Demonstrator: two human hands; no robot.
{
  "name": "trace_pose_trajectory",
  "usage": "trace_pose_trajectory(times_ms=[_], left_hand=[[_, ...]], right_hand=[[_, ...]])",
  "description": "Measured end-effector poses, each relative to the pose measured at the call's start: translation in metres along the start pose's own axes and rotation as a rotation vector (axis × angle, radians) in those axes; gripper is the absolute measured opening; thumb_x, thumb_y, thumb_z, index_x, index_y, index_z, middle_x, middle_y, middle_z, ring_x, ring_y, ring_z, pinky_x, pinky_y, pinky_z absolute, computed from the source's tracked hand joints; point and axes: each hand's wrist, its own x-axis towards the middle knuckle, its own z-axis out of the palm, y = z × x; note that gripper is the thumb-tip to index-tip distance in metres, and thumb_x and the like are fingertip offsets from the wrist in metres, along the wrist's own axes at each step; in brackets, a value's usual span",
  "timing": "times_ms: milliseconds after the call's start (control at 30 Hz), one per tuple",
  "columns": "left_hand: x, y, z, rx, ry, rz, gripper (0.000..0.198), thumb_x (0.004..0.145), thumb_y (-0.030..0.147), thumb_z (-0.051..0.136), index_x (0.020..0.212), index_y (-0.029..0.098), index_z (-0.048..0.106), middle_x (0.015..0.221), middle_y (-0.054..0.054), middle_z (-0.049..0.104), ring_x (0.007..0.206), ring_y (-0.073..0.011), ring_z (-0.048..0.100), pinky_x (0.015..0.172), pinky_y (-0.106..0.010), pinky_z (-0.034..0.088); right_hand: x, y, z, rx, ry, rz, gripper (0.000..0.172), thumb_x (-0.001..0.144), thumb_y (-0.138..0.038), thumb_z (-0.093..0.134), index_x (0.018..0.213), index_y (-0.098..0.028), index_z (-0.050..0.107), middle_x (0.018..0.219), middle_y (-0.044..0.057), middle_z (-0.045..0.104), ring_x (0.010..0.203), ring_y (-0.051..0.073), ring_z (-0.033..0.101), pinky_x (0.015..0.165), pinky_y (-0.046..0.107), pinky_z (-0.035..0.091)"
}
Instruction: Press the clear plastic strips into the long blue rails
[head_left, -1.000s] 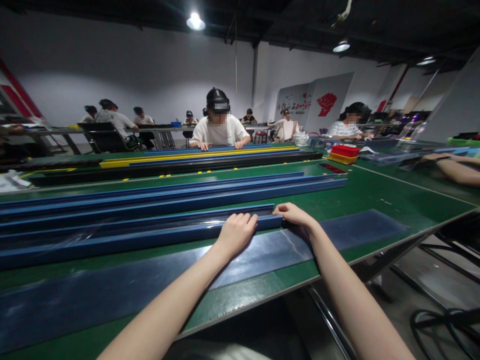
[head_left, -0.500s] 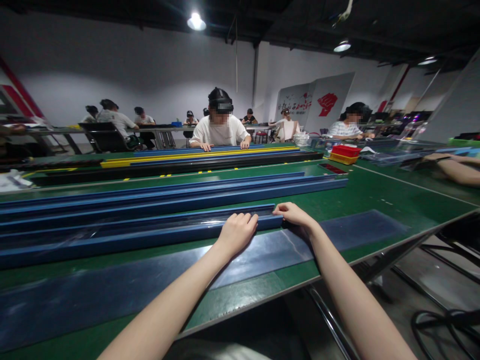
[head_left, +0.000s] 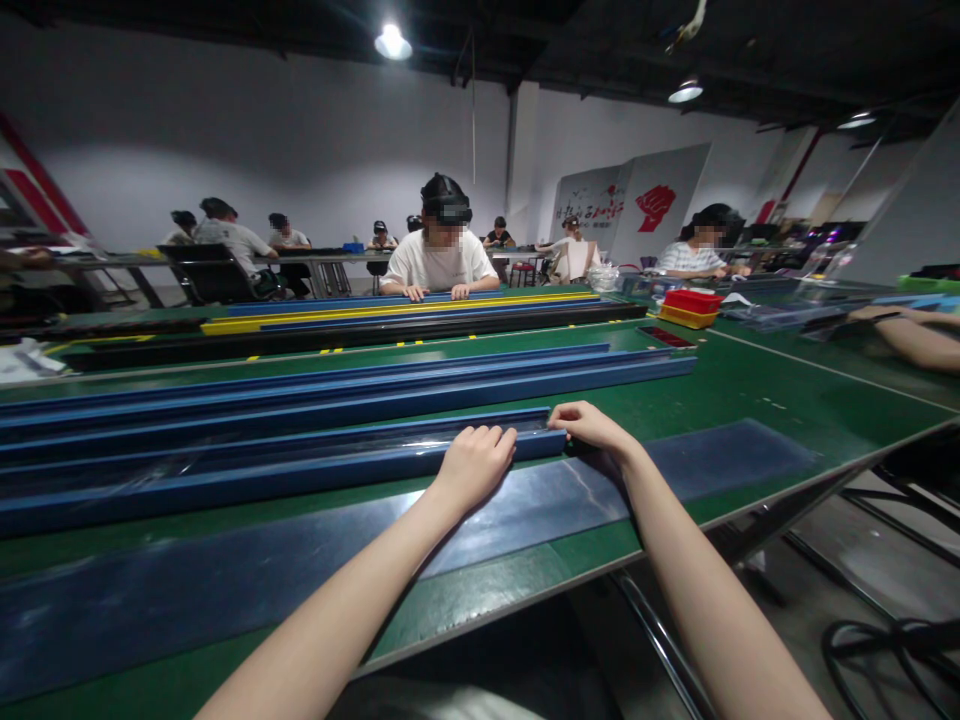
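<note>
A long blue channel rail lies across the green table in front of me, with a clear strip inside it. My left hand rests on the rail near its right end, fingers curled over its top edge. My right hand is at the rail's very end, fingertips pinched against the end face. What the fingertips pinch, if anything, is hidden. A dark blue mat lies under both wrists along the table's near edge.
More long blue rails lie parallel farther back, then yellow and black rails. A person in a white shirt works opposite. Red and yellow trays sit at the right. Another person's forearm rests at far right. Several people sit behind.
My hands have hardly moved. The person opposite has shifted their hands along the far rail.
</note>
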Motion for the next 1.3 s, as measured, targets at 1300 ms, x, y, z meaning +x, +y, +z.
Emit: trace_pose_trajectory(times_ms=[1300], left_hand=[[0.016,-0.025,-0.009,-0.500,-0.153,-0.170,0.016,0.076,0.033,0.058,0.076,0.017,0.056,0.077,0.000,0.057,0.070,-0.0124,0.053,0.062,-0.022,0.040]], right_hand=[[0.001,-0.007,0.004,-0.225,0.082,0.055,0.020,0.065,-0.033,0.053,0.061,-0.014,0.061,0.055,0.001,0.055,0.056,0.012,0.047,0.052,0.022,0.031]])
